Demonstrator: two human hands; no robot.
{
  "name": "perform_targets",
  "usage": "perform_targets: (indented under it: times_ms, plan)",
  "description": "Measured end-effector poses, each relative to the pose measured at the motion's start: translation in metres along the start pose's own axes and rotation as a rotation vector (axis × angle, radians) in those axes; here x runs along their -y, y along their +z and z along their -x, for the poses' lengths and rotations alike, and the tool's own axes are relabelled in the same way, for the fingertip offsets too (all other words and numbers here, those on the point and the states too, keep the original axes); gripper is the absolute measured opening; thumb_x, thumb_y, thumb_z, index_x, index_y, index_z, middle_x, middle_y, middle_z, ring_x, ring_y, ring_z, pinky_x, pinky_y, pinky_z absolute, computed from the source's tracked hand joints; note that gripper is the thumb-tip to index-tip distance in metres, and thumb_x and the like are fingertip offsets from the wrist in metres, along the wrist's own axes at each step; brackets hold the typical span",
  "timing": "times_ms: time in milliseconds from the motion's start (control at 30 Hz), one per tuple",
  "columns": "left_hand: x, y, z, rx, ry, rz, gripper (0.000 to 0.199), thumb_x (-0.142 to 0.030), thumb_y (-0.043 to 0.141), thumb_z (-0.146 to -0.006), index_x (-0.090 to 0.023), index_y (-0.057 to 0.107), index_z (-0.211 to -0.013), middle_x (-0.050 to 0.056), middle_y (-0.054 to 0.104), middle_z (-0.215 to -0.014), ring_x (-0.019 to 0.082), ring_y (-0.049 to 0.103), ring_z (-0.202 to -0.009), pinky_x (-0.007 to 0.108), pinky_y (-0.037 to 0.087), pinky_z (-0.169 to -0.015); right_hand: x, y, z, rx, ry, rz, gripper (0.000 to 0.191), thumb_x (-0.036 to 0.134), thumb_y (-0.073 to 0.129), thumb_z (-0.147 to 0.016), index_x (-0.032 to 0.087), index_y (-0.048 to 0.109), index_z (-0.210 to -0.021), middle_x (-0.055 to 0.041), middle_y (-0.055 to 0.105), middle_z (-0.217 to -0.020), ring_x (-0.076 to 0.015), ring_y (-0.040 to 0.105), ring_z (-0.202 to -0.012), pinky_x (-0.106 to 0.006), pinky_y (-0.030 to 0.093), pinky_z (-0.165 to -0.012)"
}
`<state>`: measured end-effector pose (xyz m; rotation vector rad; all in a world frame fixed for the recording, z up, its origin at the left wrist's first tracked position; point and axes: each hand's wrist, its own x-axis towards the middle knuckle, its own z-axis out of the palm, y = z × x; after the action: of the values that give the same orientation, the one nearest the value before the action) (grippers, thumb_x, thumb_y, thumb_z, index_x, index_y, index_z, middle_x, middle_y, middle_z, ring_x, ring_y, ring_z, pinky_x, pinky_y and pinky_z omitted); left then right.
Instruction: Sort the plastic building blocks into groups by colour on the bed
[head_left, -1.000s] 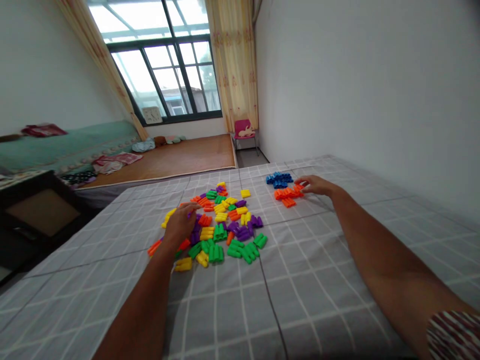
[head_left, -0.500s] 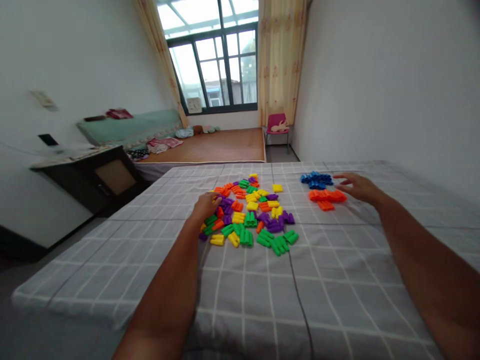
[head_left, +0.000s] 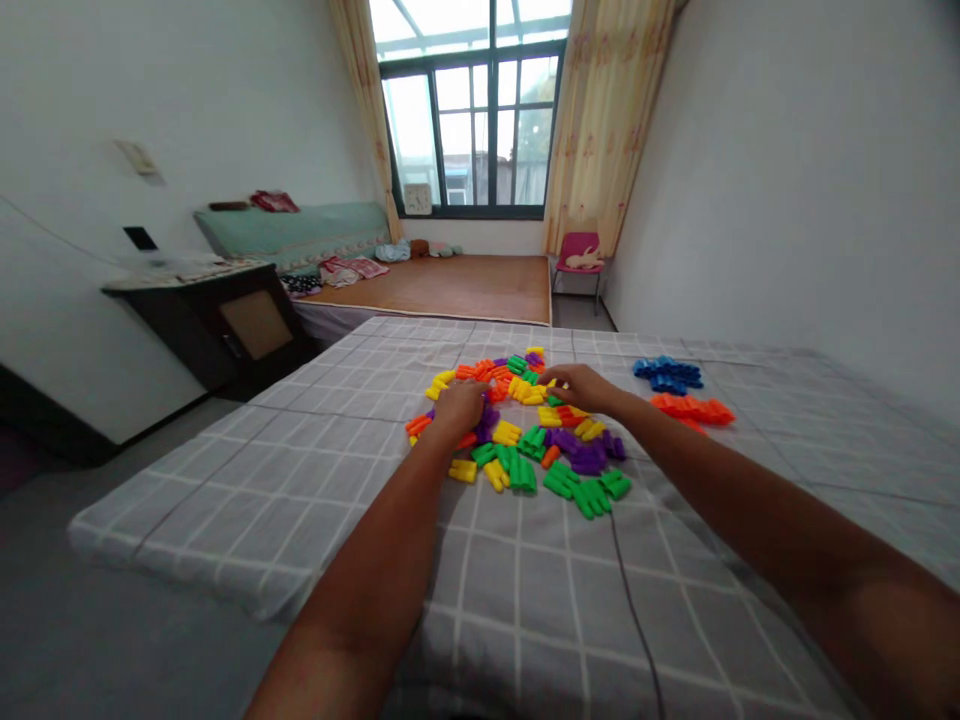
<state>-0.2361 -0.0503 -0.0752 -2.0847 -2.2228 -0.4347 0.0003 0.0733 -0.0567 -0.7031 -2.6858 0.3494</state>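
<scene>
Yellow, green, purple and orange plastic pieces lie in a loose pile, with green pieces [head_left: 592, 497] at its near edge and purple pieces [head_left: 589, 455] at its right. My left hand [head_left: 460, 408] is over the left part of the pile, touching purple and orange pieces; its fingertips are hard to make out. At the pile's back right, my right hand [head_left: 574, 385] reaches in with fingers apart beside yellow pieces [head_left: 527, 391]. Blue pieces [head_left: 667, 374] are grouped to the right, and orange pieces [head_left: 694, 409] lie just nearer, partly behind my right forearm.
The pieces rest on a bed or table covered with a grey checked cloth [head_left: 247, 480]. A dark line runs down the cloth toward me. Beyond are a brown mat bed [head_left: 465, 285], a dark cabinet [head_left: 247, 325] at left and a pink chair [head_left: 579, 250].
My right hand has moved left from the blue and orange groups to the mixed pile. My left hand has shifted slightly inward over the pile. The camera view has turned a little left.
</scene>
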Motion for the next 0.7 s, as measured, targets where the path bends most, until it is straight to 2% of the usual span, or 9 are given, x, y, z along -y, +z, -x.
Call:
perform_targets:
  times_ms: [67,167,233,300,400,533,700]
  plan:
    - [0.009,-0.001,0.001,-0.022,-0.094,-0.04,0.033,-0.021,0.046,-0.088,-0.025,0.07,-0.11,0.01,0.068,-0.113,0.026,0.061,-0.105,0.036,0.048,-0.086,0.008,0.011,-0.033,-0.011,0.036,0.079,0.029,0.015,0.055,-0.082,0.02,0.07,-0.107,-0.0064,0.072,-0.109,-0.0204,0.067,-0.093,-0.029,0.048,-0.082]
    - [0.013,-0.002,0.002,-0.008,-0.137,-0.031,0.033,-0.021,0.046,-0.088,-0.027,0.071,-0.108,0.01,0.069,-0.111,0.026,0.062,-0.103,0.034,0.047,-0.085,0.018,0.028,-0.069,0.047,0.119,0.192,0.027,0.021,0.054,-0.086,0.018,0.07,-0.108,-0.01,0.071,-0.111,-0.0226,0.065,-0.098,-0.029,0.047,-0.082]
    - [0.013,-0.002,0.001,-0.002,-0.133,0.001,0.034,-0.022,0.044,-0.089,-0.027,0.073,-0.106,0.01,0.07,-0.108,0.025,0.063,-0.102,0.034,0.047,-0.084,0.022,0.037,-0.084,0.121,0.165,0.242,0.028,0.026,0.055,-0.087,0.016,0.07,-0.108,-0.0123,0.071,-0.109,-0.0238,0.066,-0.095,-0.029,0.047,-0.078]
    - [0.013,-0.001,0.001,-0.003,-0.138,0.039,0.033,-0.023,0.044,-0.089,-0.027,0.074,-0.103,0.01,0.07,-0.107,0.025,0.064,-0.1,0.033,0.047,-0.082,0.024,0.043,-0.09,0.154,0.186,0.274,0.029,0.025,0.059,-0.083,0.017,0.069,-0.109,-0.0117,0.072,-0.107,-0.0237,0.066,-0.092,-0.029,0.047,-0.076]
    - [0.015,0.0,0.0,-0.013,-0.167,0.083,0.033,-0.022,0.045,-0.088,-0.027,0.074,-0.104,0.008,0.071,-0.108,0.024,0.064,-0.1,0.031,0.047,-0.081,0.02,0.042,-0.087,0.11,0.128,0.251,0.035,0.014,0.062,-0.076,0.022,0.07,-0.109,-0.0068,0.073,-0.102,-0.0208,0.065,-0.092,-0.027,0.047,-0.078]
    - [0.016,0.0,-0.001,-0.016,-0.189,0.099,0.035,-0.022,0.044,-0.088,-0.026,0.073,-0.107,0.009,0.071,-0.109,0.023,0.064,-0.1,0.03,0.047,-0.081,0.004,0.025,-0.059,-0.006,-0.036,0.113,0.033,0.006,0.057,-0.072,0.018,0.07,-0.1,-0.0069,0.07,-0.103,-0.0204,0.062,-0.098,-0.03,0.045,-0.087]
    - [0.016,0.002,-0.002,-0.018,-0.193,0.108,0.033,-0.023,0.045,-0.087,-0.026,0.073,-0.105,0.007,0.071,-0.11,0.021,0.064,-0.101,0.029,0.047,-0.083,-0.015,0.001,-0.019,0.217,-0.058,-0.048,0.032,0.019,0.068,-0.071,0.019,0.068,-0.103,-0.0064,0.068,-0.11,-0.023,0.062,-0.102,-0.035,0.046,-0.088]
